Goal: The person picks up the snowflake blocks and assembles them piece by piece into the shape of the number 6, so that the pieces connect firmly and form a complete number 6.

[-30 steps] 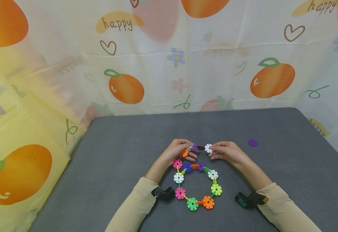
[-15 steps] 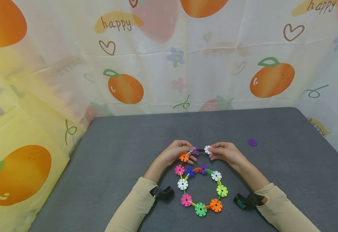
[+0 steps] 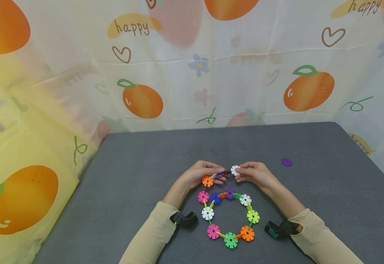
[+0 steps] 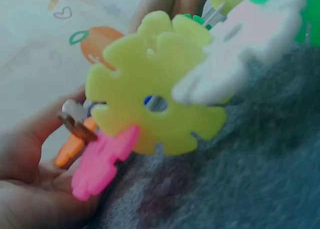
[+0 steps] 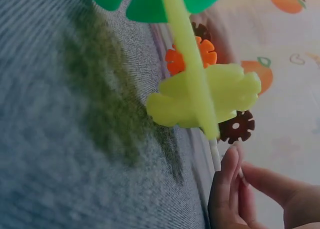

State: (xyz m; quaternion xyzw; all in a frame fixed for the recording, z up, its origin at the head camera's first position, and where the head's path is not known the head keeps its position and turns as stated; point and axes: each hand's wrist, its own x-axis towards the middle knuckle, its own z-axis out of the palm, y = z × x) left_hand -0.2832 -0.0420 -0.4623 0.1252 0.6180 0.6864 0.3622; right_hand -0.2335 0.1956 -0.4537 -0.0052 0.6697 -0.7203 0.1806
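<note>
A chain of notched plastic interlocking discs runs up from a closed ring of them. My left hand (image 3: 202,171) grips the chain near its end, thumb and fingers around the purple disc (image 3: 220,175), with the orange disc (image 3: 207,181) hanging just below. Past the fingertips a dark brown disc (image 5: 246,121) joins the purple one to the white disc (image 3: 234,170). Thumb and fingers of my right hand (image 3: 257,172) pinch that white disc, seen edge-on in the right wrist view. A pink disc (image 4: 97,169) and a yellow disc (image 4: 127,71) loom close in the left wrist view.
The ring of coloured discs, with a green disc (image 3: 231,240) nearest me, hangs or lies below my hands. A loose purple disc (image 3: 287,162) lies to the right on the grey table (image 3: 152,154). A printed curtain (image 3: 178,88) stands behind the table.
The disc ring has swung to the right and slightly toward me. The purple disc in the left hand has tilted flatter, and the white disc with the right fingers has shifted slightly left.
</note>
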